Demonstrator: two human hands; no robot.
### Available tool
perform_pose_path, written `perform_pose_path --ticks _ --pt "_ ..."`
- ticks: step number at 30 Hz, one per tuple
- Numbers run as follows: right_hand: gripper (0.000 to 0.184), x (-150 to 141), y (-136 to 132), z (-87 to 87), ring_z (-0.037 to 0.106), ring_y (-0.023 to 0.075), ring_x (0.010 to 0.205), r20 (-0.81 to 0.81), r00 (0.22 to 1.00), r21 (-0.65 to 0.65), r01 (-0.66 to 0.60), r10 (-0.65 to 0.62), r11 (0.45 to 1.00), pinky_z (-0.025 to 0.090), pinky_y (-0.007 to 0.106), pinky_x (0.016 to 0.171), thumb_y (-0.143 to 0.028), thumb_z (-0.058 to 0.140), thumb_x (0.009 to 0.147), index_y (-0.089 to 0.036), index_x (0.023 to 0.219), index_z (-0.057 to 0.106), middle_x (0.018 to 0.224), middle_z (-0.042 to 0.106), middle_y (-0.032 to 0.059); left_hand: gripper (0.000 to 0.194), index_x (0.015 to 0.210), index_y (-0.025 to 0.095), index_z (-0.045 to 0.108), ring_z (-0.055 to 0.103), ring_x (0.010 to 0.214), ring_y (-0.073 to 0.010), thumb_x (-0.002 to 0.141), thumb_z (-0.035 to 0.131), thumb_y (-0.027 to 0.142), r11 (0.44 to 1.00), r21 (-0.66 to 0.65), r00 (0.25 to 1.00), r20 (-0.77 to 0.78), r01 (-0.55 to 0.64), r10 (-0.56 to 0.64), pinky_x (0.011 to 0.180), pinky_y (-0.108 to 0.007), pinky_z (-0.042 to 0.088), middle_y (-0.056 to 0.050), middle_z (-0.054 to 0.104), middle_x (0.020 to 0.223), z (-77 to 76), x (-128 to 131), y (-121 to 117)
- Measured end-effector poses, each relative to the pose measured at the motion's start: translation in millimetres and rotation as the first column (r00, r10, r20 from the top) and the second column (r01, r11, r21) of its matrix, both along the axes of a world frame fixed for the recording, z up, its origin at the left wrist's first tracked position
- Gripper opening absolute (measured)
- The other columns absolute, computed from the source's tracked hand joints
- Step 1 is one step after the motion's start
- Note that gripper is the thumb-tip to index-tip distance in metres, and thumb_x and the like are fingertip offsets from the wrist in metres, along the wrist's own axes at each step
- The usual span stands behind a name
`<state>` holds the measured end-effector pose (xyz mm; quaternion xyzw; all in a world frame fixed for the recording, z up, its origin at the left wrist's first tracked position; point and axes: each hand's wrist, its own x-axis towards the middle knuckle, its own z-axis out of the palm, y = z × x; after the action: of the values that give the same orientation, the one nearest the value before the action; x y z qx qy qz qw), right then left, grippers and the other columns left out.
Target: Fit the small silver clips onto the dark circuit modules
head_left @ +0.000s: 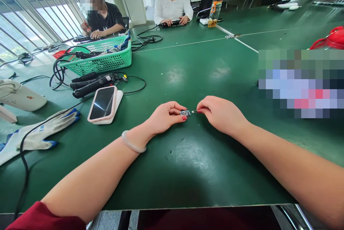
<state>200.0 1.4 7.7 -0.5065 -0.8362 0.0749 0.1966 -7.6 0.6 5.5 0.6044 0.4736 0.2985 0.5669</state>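
Between the thumb and fingers of my left hand [170,115] is a small circuit board [185,113], dark with pale markings. My right hand [219,112] pinches a tiny flat piece [194,111] with a light, metallic-looking tip; its kind is too small to tell. The tip points at the board's right edge, with a narrow gap between them. Both hands are just above the green tabletop [193,158]. Left of my left hand, a phone in a pink case [103,104] rests on a white block [117,105].
A green plastic basket [107,61] with cables and gloves stands at the back left. Black corded tools [92,85] lie before it. A work glove [40,131] lies at left, a cable across it. Two people sit across the table, near a bottle [215,13]. A red item [330,38] is at right.
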Motion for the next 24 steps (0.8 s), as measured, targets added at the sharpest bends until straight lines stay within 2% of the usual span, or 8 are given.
perform_pose_path --ticks 4,9,14,21,24 --pt "0.015 -7.6 -8.9 5.1 0.057 0.0148 0.072 -0.125 0.991 0.083 -0.029 0.039 0.996 0.042 0.027 0.064 -0.017 0.051 0.085 -0.02 0.077 0.063 0.081 0.064 0.0016 0.027 0.092 0.013 0.061 0.063 0.078 -0.0129 0.068 0.073 0.018 1.0 0.004 1.0 -0.02 0.014 -0.014 0.079 -0.031 0.049 -0.005 0.069 0.084 0.1 1.6 -1.1" --pt "0.014 -16.6 -15.2 2.4 0.058 0.0144 0.071 -0.093 0.991 0.08 -0.088 0.095 0.993 0.041 0.026 0.062 -0.017 0.051 0.087 -0.019 0.081 0.064 0.083 0.065 0.0013 0.026 0.087 0.013 0.06 0.063 0.075 -0.0124 0.065 0.074 0.018 0.999 0.007 0.999 -0.007 0.038 -0.038 0.075 -0.03 0.049 -0.003 0.068 0.079 1.9 2.0 -2.1" --pt "0.015 -19.1 -15.4 0.4 0.059 0.0145 0.072 -0.053 0.995 0.091 -0.08 0.085 0.993 0.041 0.026 0.061 -0.018 0.051 0.088 -0.019 0.083 0.065 0.084 0.066 0.0011 0.025 0.085 0.013 0.06 0.063 0.073 -0.0125 0.064 0.073 0.016 0.999 0.016 0.999 -0.008 0.043 -0.043 0.074 -0.03 0.049 -0.002 0.067 0.077 2.8 2.9 -2.2" --pt "0.018 -16.3 -15.3 1.8 0.061 0.0151 0.078 -0.071 0.993 0.106 -0.086 0.094 0.991 0.043 0.027 0.065 -0.021 0.05 0.089 -0.02 0.095 0.067 0.091 0.068 0.0021 0.026 0.091 0.013 0.062 0.063 0.076 -0.0127 0.068 0.072 0.018 0.999 0.012 0.999 0.03 0.033 -0.033 0.076 -0.03 0.049 -0.004 0.069 0.082 -0.1 0.9 -0.9" --pt "0.019 -14.2 -15.1 1.8 0.061 0.0149 0.075 -0.065 0.994 0.091 -0.077 0.083 0.993 0.043 0.027 0.064 -0.028 0.054 0.088 -0.021 0.099 0.067 0.087 0.068 0.0016 0.028 0.095 0.013 0.063 0.064 0.081 -0.0139 0.07 0.071 0.02 1.0 0.027 0.998 0.056 0.01 -0.012 0.079 -0.031 0.049 -0.006 0.07 0.086 -1.7 -0.8 0.1"
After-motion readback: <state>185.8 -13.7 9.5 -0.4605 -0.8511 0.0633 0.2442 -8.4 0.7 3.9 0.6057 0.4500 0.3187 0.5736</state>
